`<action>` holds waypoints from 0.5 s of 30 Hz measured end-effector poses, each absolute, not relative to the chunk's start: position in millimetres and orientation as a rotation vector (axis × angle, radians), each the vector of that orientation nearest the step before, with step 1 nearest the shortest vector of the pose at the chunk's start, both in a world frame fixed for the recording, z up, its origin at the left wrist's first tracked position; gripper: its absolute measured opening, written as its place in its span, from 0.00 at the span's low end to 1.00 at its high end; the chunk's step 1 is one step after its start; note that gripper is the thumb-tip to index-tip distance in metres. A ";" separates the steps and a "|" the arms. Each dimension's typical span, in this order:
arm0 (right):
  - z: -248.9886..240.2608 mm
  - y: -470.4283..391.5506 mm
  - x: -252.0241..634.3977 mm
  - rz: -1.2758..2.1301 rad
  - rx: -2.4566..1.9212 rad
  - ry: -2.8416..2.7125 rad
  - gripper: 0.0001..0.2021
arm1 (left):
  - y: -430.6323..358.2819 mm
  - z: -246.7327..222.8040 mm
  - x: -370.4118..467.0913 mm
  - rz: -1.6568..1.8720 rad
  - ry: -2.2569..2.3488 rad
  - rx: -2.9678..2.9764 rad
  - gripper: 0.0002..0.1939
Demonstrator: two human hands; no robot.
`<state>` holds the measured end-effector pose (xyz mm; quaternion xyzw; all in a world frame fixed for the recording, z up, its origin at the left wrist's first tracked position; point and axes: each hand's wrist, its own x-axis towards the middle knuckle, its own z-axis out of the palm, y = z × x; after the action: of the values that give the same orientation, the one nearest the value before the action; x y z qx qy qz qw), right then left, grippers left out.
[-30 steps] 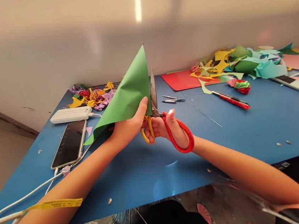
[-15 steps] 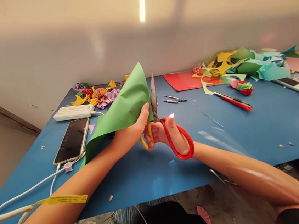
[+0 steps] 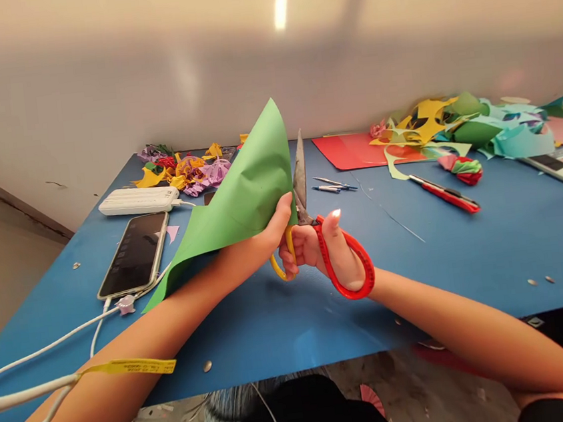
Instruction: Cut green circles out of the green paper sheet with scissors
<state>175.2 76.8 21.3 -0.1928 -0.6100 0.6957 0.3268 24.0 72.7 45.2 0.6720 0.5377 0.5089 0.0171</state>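
Note:
A curved sheet of green paper (image 3: 244, 195) is gripped near its lower right edge by my left hand (image 3: 271, 233), whose thumb presses on its face. Most of my left fingers are behind the paper. My right hand (image 3: 330, 253) holds scissors (image 3: 300, 179) with one red and one yellow handle, my thumb through the red loop. The blades point up along the paper's right edge, slightly apart from it at the tips.
On the blue table (image 3: 442, 261) lie a phone (image 3: 134, 255), a white power bank (image 3: 138, 200) with cables, pens (image 3: 334, 185), a red cutter (image 3: 445, 195), a paper flower (image 3: 463, 169), red sheets (image 3: 350, 152) and colourful scraps (image 3: 474, 125).
The paper, both hands and the scissors have shifted slightly to the right in the picture. The view itself has moved a little. Both grips look the same.

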 end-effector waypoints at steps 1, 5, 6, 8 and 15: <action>21.3 76.8 175.5 1.821 -0.505 -1.611 0.42 | 73.0 45.1 24.0 1.580 1.659 2.076 0.15; 20.2 76.7 176.5 1.824 -0.508 -1.598 0.42 | 72.4 45.9 24.1 1.535 1.647 2.048 0.15; 19.8 76.6 176.8 1.830 -0.513 -1.587 0.42 | 71.8 46.3 24.1 1.528 1.652 2.045 0.15; 19.2 76.3 177.4 1.838 -0.536 -1.568 0.42 | 70.5 47.0 24.2 1.516 1.655 2.042 0.16; 17.8 75.7 176.8 1.770 -0.558 -1.618 0.42 | 69.7 47.3 24.6 1.496 1.597 2.037 0.17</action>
<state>176.8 75.7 17.8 -0.2138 -0.6194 0.6779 0.3332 24.6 69.7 47.3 0.6795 0.5326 0.4989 0.0760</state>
